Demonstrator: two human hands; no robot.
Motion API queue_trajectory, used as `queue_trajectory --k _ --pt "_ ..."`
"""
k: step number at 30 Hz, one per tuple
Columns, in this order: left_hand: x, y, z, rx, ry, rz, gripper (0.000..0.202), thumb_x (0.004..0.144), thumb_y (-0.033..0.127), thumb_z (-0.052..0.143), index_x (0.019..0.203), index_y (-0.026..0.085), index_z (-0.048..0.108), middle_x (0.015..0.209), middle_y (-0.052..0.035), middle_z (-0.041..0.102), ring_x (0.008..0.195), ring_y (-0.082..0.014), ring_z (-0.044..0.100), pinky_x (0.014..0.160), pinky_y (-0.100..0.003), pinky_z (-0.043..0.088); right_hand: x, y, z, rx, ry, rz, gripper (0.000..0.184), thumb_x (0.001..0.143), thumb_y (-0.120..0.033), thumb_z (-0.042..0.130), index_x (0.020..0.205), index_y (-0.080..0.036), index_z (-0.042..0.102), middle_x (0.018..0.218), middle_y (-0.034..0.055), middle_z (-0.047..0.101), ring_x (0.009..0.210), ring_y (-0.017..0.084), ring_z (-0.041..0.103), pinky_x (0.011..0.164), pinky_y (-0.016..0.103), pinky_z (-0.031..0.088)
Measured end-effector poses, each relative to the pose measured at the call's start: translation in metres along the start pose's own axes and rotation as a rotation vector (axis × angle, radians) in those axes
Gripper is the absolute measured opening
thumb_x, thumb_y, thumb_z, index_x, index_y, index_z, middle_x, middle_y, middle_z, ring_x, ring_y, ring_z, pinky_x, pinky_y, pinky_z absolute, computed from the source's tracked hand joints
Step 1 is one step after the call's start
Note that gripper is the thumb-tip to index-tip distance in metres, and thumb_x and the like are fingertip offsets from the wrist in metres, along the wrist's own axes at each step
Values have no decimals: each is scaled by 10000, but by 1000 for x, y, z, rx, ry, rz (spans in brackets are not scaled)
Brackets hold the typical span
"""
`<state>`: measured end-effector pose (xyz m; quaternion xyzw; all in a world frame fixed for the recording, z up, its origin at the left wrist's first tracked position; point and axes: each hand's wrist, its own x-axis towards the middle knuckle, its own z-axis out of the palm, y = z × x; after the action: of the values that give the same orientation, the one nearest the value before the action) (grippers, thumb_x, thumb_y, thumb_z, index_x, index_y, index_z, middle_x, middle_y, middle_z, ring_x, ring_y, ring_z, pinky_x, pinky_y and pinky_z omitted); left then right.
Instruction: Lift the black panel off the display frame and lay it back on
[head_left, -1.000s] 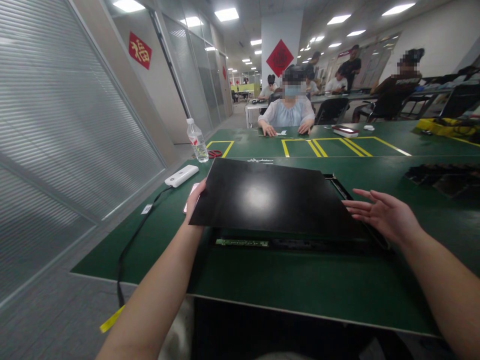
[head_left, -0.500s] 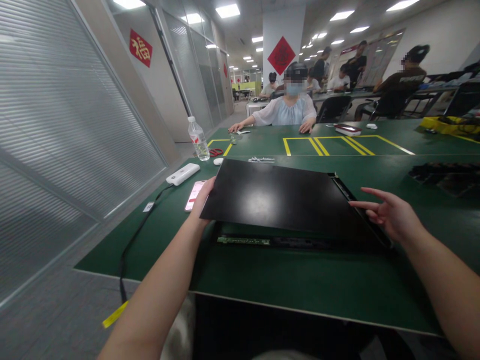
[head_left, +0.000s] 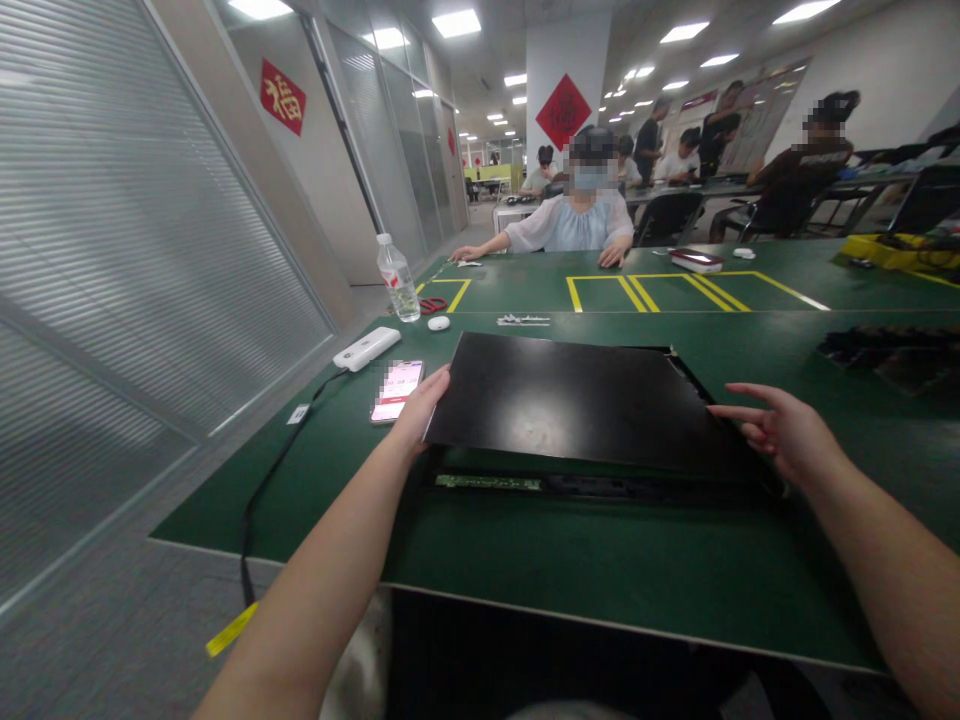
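Slatted blinds (head_left: 97, 250) at left; grey floor (head_left: 75, 650) below. Pale pillar (head_left: 566, 45) beyond green table (head_left: 540, 555), red diamond (head_left: 564, 112) on it. Black chairs (head_left: 667, 222) farther back. Rectangular lights (head_left: 456, 23) lit along ceiling (head_left: 637, 22). Pale wall (head_left: 900, 60) at right.

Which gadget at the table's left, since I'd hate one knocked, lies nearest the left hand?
The smartphone lit up pink, right beside the left hand; the white oblong device and small rounded white case lie farther off.

left hand (head_left: 424, 408): partly hidden by black panel (head_left: 574, 400) | phone screen (head_left: 399, 388): illegible
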<state>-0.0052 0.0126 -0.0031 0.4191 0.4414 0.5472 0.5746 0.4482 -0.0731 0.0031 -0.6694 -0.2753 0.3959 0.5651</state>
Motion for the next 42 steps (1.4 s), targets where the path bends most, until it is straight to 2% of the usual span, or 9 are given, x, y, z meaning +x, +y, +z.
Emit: queue_trajectory --k 4,10,15,18,25,34,39,42 --pt "-1 2 0 -15 6 -69 531 808 338 795 1298 160 694 1066 -99 801 1022 -293 743 822 -349 588 -1 1 1 -4 2 -23 298 762 -390 578 997 -216 637 731 138 734 391 74 260 335 188 166" --pt "-1 3 -2 -12 21 -99 453 841 304 765 1272 177 711 1072 -90 802 997 -281 753 780 -330 597 2 4 -2 1 4 -63 285 745 -387 593 959 -208 648 751 141 742 393 73 273 339 198 184" --pt "2 0 -3 -8 28 -111 545 779 296 839 1277 128 695 1006 -113 806 920 -267 760 770 -327 593 5 5 -4 -25 11 -89 278 740 -402 606 940 -212 646 767 140 744 401 79 291 346 209 191" --pt "3 -2 -5 0 32 -121 532 758 307 859 1235 126 707 958 -108 807 904 -269 760 764 -333 590 6 5 -5 -41 21 -101 272 743 -400 612 934 -210 649 776 134 745 406 78 311 356 212 199" --pt "8 -8 -10 28 -7 -81 520 730 425 864 1161 164 740 945 -100 804 901 -287 757 773 -373 591 10 9 -8 -96 24 -131 250 761 -365 605 944 -202 654 798 140 748 423 88 348 380 223 214" --pt "17 -19 -13 -2 31 -13 471 717 456 869 1047 163 705 825 -58 776 751 -218 733 666 -296 554 10 10 -7 -159 18 -140 287 744 -389 653 957 -197 657 713 118 722 479 124 476 391 206 240" --pt "14 -16 -10 33 33 -8 448 747 448 852 1050 172 671 854 -48 766 737 -199 715 677 -300 551 7 10 -6 -220 46 -149 273 772 -391 642 966 -201 666 817 112 756 438 81 402 383 204 259" --pt "9 -12 -7 51 31 -11 410 764 419 846 1043 175 671 830 -40 753 733 -196 704 709 -312 553 5 9 -6 -252 60 -161 271 774 -397 648 967 -207 669 838 107 760 449 82 406 386 208 280"
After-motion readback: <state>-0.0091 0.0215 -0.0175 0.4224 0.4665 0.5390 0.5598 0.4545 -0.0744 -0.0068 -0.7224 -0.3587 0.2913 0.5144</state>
